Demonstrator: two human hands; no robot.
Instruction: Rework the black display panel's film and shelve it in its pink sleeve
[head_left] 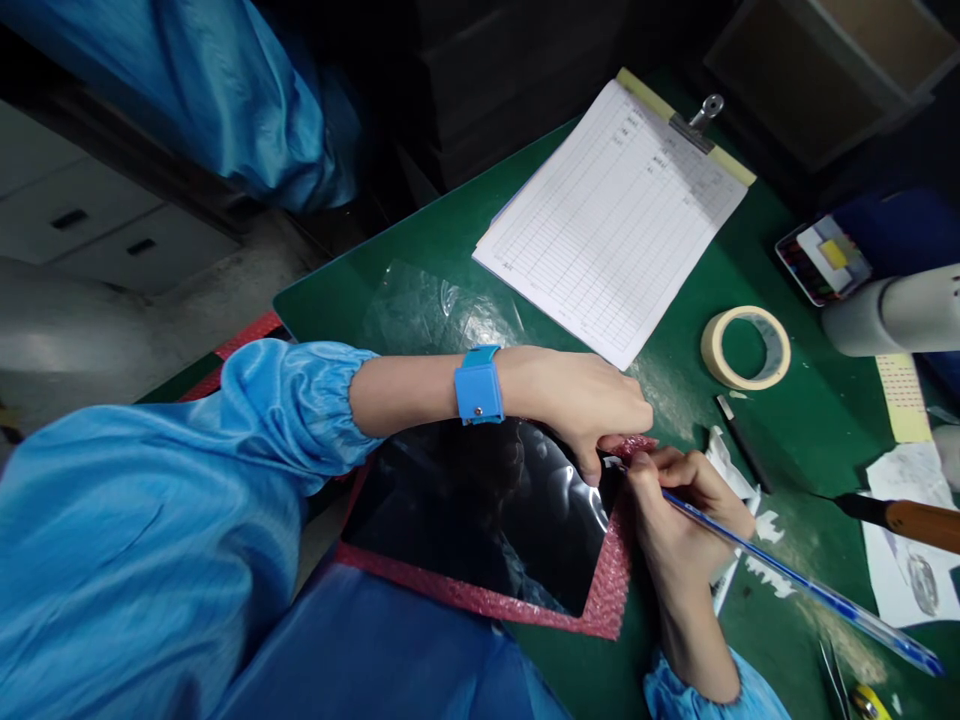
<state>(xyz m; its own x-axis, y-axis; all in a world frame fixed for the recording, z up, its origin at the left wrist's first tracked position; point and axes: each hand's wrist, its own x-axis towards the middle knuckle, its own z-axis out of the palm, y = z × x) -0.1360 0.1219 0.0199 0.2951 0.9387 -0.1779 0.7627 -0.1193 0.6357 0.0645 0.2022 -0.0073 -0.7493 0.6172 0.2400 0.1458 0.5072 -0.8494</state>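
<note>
A glossy black tablet-like panel (pixel 480 520) lies on pink bubble wrap (pixel 607 590) on the green table (pixel 787 430). My left hand (pixel 585 400), with a blue wrist strap (pixel 478 385), rests curled on the panel's far right corner and pinches something small there. My right hand (pixel 675 500) grips a blue pen (pixel 810 590) like a writing tool, its tip touching the same corner beside my left fingers.
A clipboard with a ruled form (pixel 615 210) lies at the back. A roll of masking tape (pixel 746 347), paper scraps (pixel 731 470), a tool with an orange handle (pixel 915 520), a white cylinder (pixel 892 315) and clear plastic film (pixel 427 310) lie around. A person in blue (pixel 247 100) stands at upper left.
</note>
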